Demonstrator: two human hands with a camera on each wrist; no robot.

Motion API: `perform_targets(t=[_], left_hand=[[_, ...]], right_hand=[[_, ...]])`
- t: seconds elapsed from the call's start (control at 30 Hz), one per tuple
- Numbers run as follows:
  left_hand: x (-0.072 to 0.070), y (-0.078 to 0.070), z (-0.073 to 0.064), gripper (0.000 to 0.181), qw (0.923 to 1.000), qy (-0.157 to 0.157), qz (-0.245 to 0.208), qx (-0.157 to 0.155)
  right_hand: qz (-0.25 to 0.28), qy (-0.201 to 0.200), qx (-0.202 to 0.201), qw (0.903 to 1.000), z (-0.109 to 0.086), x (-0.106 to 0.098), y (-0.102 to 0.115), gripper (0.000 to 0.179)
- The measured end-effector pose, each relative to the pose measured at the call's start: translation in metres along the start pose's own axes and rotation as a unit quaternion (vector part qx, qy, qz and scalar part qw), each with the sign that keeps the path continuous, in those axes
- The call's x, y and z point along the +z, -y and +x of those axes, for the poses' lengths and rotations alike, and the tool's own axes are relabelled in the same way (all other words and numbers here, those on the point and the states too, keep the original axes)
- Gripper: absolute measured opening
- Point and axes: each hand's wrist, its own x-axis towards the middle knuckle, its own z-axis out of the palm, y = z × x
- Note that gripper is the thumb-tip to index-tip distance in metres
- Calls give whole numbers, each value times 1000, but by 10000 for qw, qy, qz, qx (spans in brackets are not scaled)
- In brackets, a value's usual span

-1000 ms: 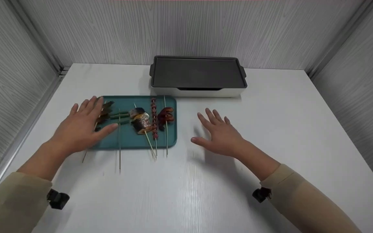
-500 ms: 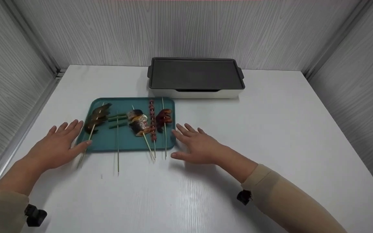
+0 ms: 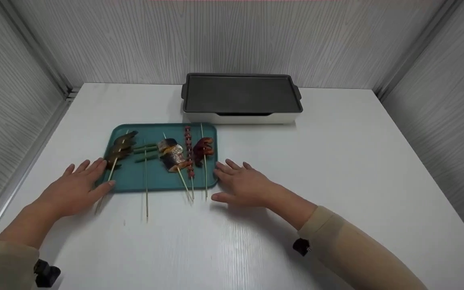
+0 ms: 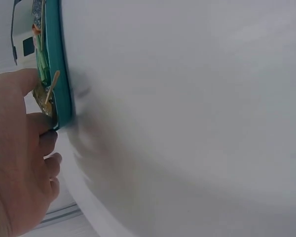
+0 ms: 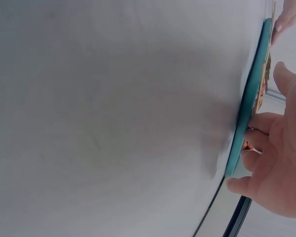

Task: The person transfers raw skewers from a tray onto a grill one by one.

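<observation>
A teal rectangular tray [image 3: 129, 177] lies on the white table, holding several food skewers whose sticks jut past its front edge. From left to right lie a skewer of brown pieces [image 3: 120, 150], green stalks [image 3: 145, 149], a fish-chunk skewer [image 3: 172, 155], a thin row of small red pieces [image 3: 189, 151] and a dark red curled piece [image 3: 204, 150]. At the tray's left edge rests my left hand [image 3: 73, 189], its fingers extended and thumb by the leftmost stick. My right hand [image 3: 244, 183] is against the right edge, fingers reaching along the tray's side.
Behind the tray stands a white electric griddle [image 3: 244, 94] with a flat dark plate and side handles. Grey wood-grain panels [image 3: 232, 40] enclose the table at the back and both sides. White tabletop [image 3: 336, 161] extends right of the tray.
My left hand has come back from over the skewers to the tray's left edge. The right hand has moved left to its right edge. The tray looks nearly unmoved.
</observation>
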Motion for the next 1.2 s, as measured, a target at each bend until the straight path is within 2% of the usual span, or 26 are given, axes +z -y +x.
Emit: perform_targets(t=[0.13,0.47,0.77,1.1,1.2], left_hand=[[5,-8,0,88,9999,-61,-1,118],[12,-42,1,86,9987,-238,44,448],[21,-71,9,86,9975,-389,90,577],[29,-108,26,85,9958,-400,69,824],[29,-105,27,84,9953,-399,90,881]], right_hand=[[-90,-46,61,9999,-7,0,-5,85],[5,-138,203,9997,-37,2,-28,83],[144,-302,262,9991,-63,5,-49,82],[472,-518,650,9954,-94,12,-78,82],[546,-598,700,9943,-93,14,-77,82]])
